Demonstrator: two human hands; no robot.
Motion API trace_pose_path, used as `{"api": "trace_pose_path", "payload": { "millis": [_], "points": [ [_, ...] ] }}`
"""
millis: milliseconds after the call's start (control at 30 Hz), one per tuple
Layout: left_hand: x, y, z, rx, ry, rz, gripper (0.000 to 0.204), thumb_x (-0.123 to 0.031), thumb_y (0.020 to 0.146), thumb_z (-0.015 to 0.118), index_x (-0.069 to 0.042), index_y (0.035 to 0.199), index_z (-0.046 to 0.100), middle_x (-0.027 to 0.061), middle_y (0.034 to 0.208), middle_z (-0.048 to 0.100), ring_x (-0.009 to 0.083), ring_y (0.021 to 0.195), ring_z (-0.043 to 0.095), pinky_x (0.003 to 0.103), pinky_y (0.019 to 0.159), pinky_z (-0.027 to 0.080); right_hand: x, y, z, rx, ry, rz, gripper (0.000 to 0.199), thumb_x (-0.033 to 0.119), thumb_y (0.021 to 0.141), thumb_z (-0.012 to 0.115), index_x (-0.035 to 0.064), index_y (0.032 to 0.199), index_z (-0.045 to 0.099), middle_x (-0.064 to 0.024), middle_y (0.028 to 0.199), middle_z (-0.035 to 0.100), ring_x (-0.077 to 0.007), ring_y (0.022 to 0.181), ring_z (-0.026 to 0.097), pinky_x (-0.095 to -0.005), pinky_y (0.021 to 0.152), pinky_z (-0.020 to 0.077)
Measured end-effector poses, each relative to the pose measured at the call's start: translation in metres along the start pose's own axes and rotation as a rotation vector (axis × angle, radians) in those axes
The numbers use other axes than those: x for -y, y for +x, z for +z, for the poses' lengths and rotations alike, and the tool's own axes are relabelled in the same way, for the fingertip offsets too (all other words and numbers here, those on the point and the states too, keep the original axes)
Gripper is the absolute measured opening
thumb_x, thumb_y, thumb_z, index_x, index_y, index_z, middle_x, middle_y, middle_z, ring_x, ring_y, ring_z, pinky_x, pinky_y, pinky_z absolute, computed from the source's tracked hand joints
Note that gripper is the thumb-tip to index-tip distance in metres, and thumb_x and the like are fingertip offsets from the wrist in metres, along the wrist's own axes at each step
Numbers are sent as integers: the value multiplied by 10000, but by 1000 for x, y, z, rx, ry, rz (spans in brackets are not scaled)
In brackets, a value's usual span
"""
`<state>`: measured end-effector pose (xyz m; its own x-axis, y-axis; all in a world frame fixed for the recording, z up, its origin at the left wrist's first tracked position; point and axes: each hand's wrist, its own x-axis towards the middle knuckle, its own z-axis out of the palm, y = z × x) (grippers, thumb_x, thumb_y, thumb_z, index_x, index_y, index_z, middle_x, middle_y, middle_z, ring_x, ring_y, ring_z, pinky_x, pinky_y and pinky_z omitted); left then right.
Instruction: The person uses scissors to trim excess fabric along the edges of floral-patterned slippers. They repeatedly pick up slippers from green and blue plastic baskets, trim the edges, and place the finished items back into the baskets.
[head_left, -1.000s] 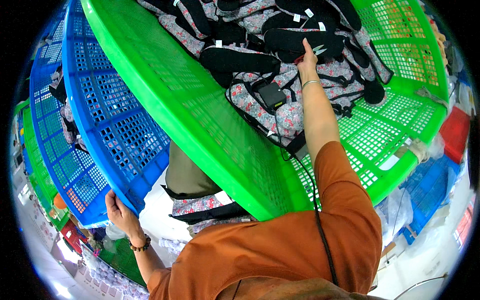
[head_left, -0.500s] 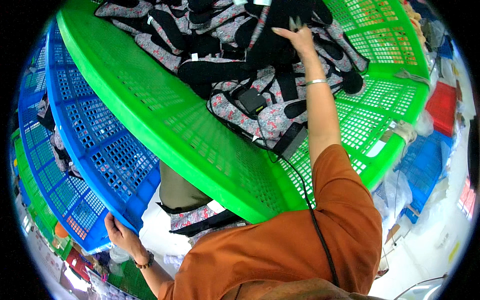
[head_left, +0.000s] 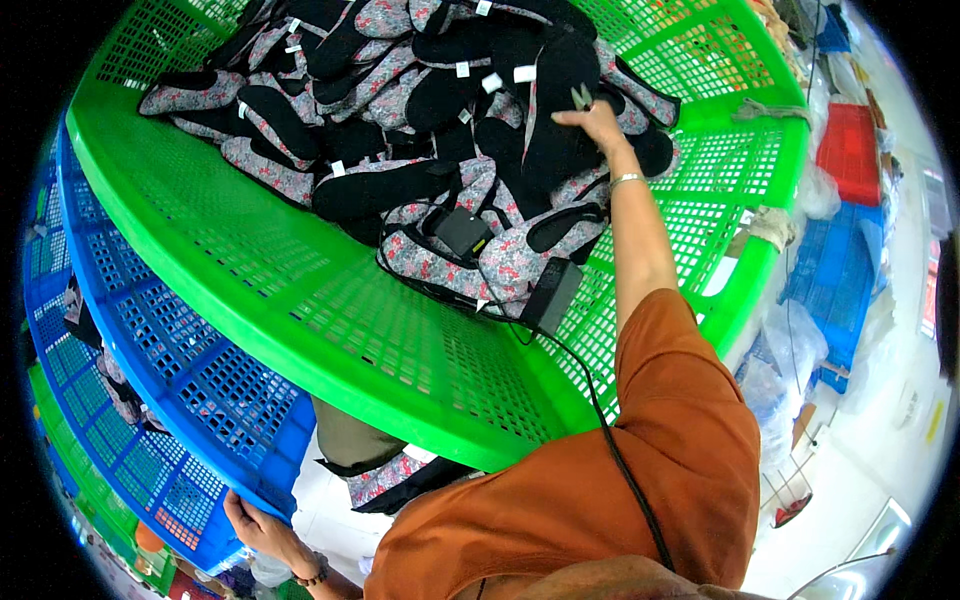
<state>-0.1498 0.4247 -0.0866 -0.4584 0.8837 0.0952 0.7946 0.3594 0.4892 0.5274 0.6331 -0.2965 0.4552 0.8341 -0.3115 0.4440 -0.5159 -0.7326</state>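
A heap of slippers with floral grey-and-red uppers, black soles and small white tags fills a large green mesh basket. My right hand reaches over the heap, closed on small thread snips whose pale blades point up. Beside it lies a black slipper sole; I cannot tell whether the hand touches it. Lower left, my left hand has its fingers wrapped over the rim of a blue mesh basket.
A black box with a cable and a smaller black box rest on the slippers. More slippers show beneath the green basket. At right are a red crate, a blue crate and clear plastic bags.
The view has shifted, so the basket and heap sit farther left and more of the heap shows. My right hand remains over the slippers with the snips; my left still grips the blue rim.
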Motion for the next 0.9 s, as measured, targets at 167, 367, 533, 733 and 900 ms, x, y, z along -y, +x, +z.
{"api": "trace_pose_path", "payload": {
  "millis": [167,367,533,733,900],
  "points": [
    [6,2,-1,-4,35,33,188,-68,915,461,61,1017,552,102,920,600,153,803,540,274,763,450,19,28,-60,-171,180,-255,674,267,575,826,-78,1082,546,-127,991,612,-235,836,597,-304,806,474],
    [9,3,-7,59,20,-16,209,-64,920,455,63,1049,558,100,957,608,152,837,547,269,796,444,-53,60,-88,11,-82,166,545,216,632,787,-71,1048,582,-144,951,643,-242,829,616,-334,779,476],
    [15,-2,-5,-25,25,22,191,-60,923,459,64,1028,560,84,939,608,142,830,548,266,780,451,-41,62,-65,-44,-308,111,640,367,597,796,-108,985,611,-181,963,647,-258,865,613,-315,799,458],
    [2,-4,0,4,-36,21,188,-72,935,458,53,1030,562,92,941,614,140,822,552,258,761,451,-2,24,-33,19,-440,-41,705,424,567,787,-67,1042,613,-213,1002,637,-294,909,610,-335,828,452],
    [-22,0,-2,28,12,2,178,-73,926,458,35,1009,573,79,872,603,118,763,530,251,711,447,-36,-4,19,233,-386,63,670,277,541,825,-69,1064,588,-165,1007,630,-273,916,596,-326,856,437]
  ]
}}
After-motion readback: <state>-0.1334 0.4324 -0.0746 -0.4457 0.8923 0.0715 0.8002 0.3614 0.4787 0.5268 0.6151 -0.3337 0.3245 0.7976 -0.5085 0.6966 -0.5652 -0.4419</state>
